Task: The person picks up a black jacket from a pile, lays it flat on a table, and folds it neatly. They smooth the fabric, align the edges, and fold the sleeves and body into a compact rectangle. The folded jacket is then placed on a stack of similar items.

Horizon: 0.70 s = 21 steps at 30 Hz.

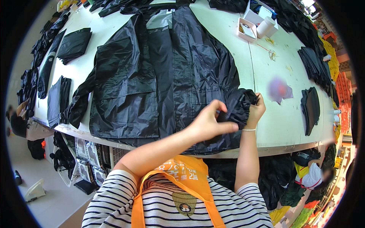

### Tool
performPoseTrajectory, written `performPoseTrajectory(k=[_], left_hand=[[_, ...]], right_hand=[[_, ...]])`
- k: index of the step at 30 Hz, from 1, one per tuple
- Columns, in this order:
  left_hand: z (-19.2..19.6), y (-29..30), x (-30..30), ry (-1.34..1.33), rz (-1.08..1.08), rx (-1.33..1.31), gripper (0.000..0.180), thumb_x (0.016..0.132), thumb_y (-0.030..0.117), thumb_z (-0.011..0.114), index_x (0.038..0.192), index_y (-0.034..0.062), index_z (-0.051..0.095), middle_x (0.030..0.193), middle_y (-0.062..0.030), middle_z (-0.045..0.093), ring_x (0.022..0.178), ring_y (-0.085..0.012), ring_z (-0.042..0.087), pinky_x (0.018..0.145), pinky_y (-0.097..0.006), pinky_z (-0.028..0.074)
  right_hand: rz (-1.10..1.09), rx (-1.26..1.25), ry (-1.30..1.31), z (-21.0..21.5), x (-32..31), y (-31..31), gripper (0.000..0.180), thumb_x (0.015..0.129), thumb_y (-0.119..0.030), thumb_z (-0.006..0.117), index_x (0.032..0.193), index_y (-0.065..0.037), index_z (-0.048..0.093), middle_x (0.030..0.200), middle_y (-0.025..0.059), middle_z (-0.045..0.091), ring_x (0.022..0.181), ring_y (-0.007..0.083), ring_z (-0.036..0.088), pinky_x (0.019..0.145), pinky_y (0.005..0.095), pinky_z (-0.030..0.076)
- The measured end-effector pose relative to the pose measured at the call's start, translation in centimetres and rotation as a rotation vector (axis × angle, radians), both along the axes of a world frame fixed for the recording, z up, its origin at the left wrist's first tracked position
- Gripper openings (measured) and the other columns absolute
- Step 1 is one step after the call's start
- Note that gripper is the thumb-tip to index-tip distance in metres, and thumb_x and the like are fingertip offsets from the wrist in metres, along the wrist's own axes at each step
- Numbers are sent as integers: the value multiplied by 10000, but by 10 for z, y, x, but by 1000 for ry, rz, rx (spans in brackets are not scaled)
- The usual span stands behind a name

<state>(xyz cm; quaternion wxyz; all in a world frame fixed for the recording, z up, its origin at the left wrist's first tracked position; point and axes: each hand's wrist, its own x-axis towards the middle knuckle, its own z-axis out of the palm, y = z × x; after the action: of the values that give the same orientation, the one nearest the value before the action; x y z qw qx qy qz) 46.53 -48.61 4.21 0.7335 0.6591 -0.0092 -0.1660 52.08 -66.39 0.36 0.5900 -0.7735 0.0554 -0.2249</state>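
Fingers [260, 98] of the right hand [256, 111] look clamped on the gathered cuff [244, 103] of the jacket [125, 76], while those of the left hand [208, 123] stand apart beside it. The jacket lies spread on the counter [279, 127], its hem reaching the counter's near edge. It looks light, soft and slippery, so the ruched cuff should give the surest hold

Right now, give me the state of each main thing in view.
Glossy black fabric jacket: spread out, front open.
Gathered black sleeve cuff: bunched, held by the bare right hand.
Bare left hand: thumb and fingers apart.
Square black fabric bundle, upper left: folded.
Small pale rectangular box: open, holding things.
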Motion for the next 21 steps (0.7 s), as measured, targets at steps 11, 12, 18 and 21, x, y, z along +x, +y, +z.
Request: performPoseTrajectory(k=[11,12,18,21], left_hand=[[-50,64,58,-163,638,118,257,735,-56,514,977,31,511,733,-117,572,659,-249,527,628,-336,439],[-51,53,38,-538,508,495,256,709,-71,544,947,15,501,772,-174,597,686,-296,572,643,-345,453],[-12,-4,-52,-499,70,377,345,665,-32,630,978,25,498,921,-216,583,904,-406,586,752,-425,488],[-17,27,-11,-558,430,453,344,657,-74,627,955,39,500,776,-181,557,756,-369,595,678,-382,483]], right_hand=[[713,30,272,29,-95,85,236,713,-62,788,766,-11,563,564,-32,482,503,15,399,461,187,337],[573,-132,105,23,-88,78,240,695,-65,803,752,-22,574,568,-32,499,511,15,410,460,187,334],[-91,86,-142,-3,-56,18,154,728,30,665,788,-30,537,714,-47,525,676,44,459,615,186,385],[14,-108,-55,17,-87,16,183,726,61,660,810,-37,531,715,-38,500,649,48,443,591,186,371]])
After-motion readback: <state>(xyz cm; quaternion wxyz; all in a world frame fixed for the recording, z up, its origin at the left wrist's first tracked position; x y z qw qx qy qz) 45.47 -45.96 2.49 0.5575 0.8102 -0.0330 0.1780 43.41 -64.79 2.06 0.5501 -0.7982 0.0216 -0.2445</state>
